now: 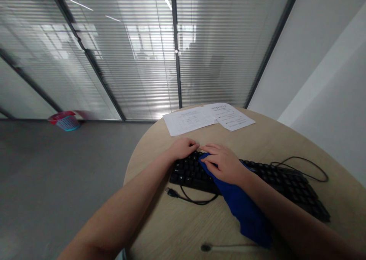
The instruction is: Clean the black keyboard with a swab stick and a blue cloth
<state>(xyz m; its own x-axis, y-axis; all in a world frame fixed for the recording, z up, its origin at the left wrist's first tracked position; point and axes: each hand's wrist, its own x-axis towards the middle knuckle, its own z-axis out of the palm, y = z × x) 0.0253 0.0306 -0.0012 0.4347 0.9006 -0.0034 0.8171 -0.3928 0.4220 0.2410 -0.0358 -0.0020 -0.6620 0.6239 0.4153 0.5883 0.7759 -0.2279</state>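
A black keyboard (280, 180) lies across a round wooden table (286, 138). My right hand (225, 162) presses a blue cloth (246, 210) onto the keys near the keyboard's left end, fingers closed on the cloth. The cloth trails back under my right forearm toward the table's near edge. My left hand (183, 147) rests on the keyboard's far left corner, fingers curled down against its edge. The keyboard's black cable (194, 199) loops on the table in front of it, its plug (170, 192) lying loose.
Two printed paper sheets (208, 117) lie at the table's far edge. Another cable loop (303, 164) lies behind the keyboard on the right. A thin pen-like object (225, 247) sits at the near edge. A small red and blue basket (65, 120) stands on the grey floor by the glass partition.
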